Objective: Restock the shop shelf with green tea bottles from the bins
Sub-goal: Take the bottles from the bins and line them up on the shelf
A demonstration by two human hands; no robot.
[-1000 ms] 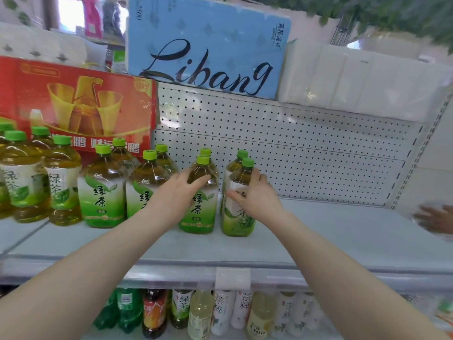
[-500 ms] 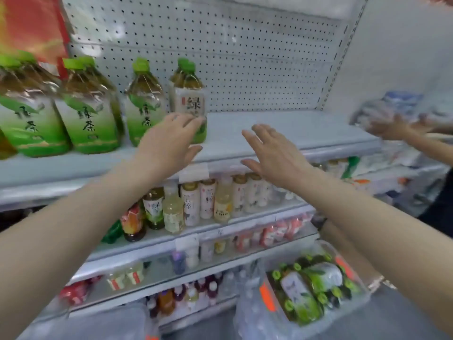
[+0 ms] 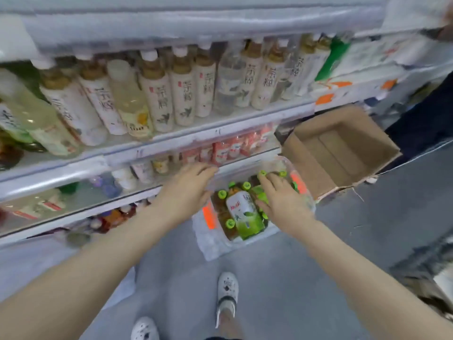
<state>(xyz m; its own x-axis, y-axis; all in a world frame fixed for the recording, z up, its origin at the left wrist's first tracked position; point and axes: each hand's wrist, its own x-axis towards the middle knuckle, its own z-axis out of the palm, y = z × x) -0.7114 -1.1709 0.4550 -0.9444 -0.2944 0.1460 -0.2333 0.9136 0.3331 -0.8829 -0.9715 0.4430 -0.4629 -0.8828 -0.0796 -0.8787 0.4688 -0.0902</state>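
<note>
Grey shop floor runs below a shelf crowded with cream-labelled bottles. Their dark Chinese characters run vertically and are too smeared by blur to read with certainty. On the floor against the shelving sits a clear bin with orange stickers. It holds the green tea bottles, which have amber liquid and bright green caps. One lies on top with a white-and-green leaf label whose red writing is illegible.

The left hand hangs over the bin's left rim, fingers straight and slightly spread, holding nothing. The right hand reaches over the caps with its fingers extended, covering several bottles. I cannot tell whether it touches them.

An open cardboard box stands just right of the bin. White shoes show below it, one cut off by the frame edge.
</note>
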